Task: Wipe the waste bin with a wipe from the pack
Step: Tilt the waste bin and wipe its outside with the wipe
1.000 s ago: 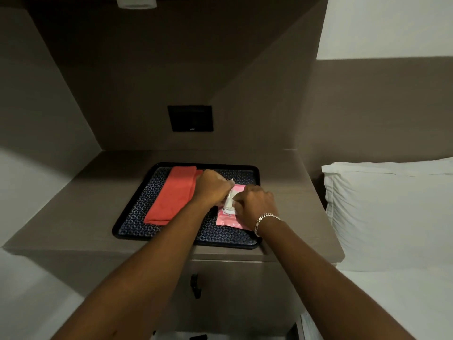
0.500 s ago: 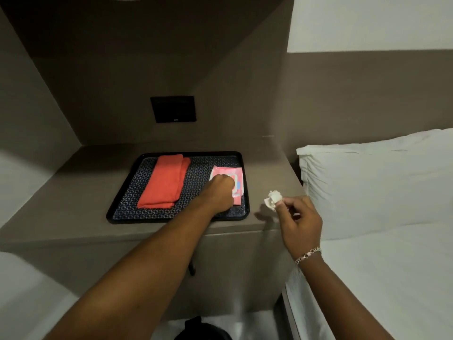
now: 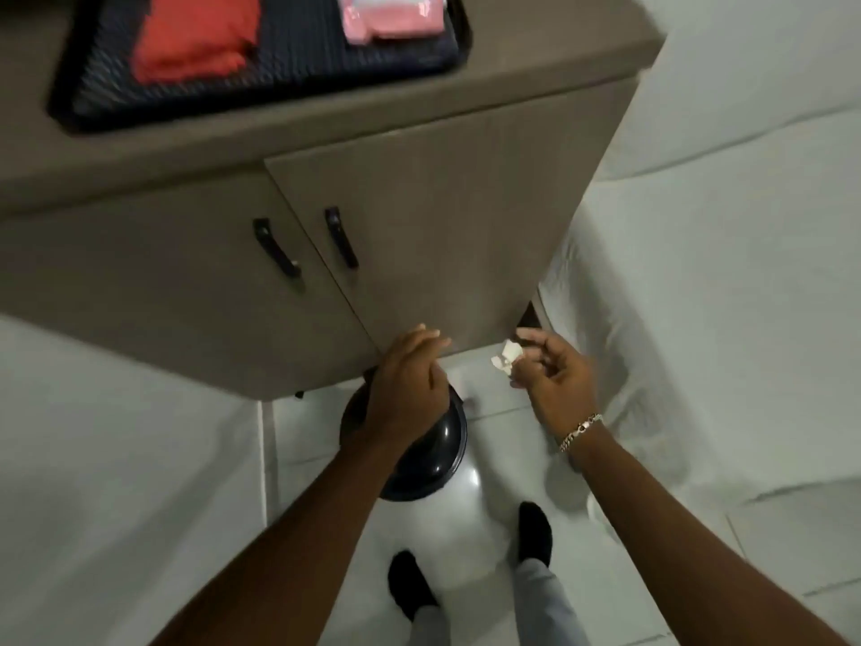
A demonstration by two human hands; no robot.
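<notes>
A glossy black round waste bin point(image 3: 428, 454) stands on the white floor below the cabinet, partly hidden by my left arm. My left hand point(image 3: 407, 384) hovers over the bin's top with fingers loosely spread and nothing in it. My right hand point(image 3: 556, 377) is to the right of the bin and pinches a small crumpled white wipe point(image 3: 507, 359). The pink wipe pack point(image 3: 389, 16) lies on the black tray point(image 3: 279, 81) on the cabinet top, far from both hands.
A folded red cloth point(image 3: 195, 35) lies on the tray. The brown cabinet point(image 3: 442, 216) with two black handles point(image 3: 275, 249) overhangs the bin. A white bed point(image 3: 722, 272) is to the right. My feet in black socks point(image 3: 536, 533) stand on the tiled floor.
The view has tilted down from the cabinet top to the floor. My left hand left the wipe pack and dropped over the bin. My right hand lowered with the wipe.
</notes>
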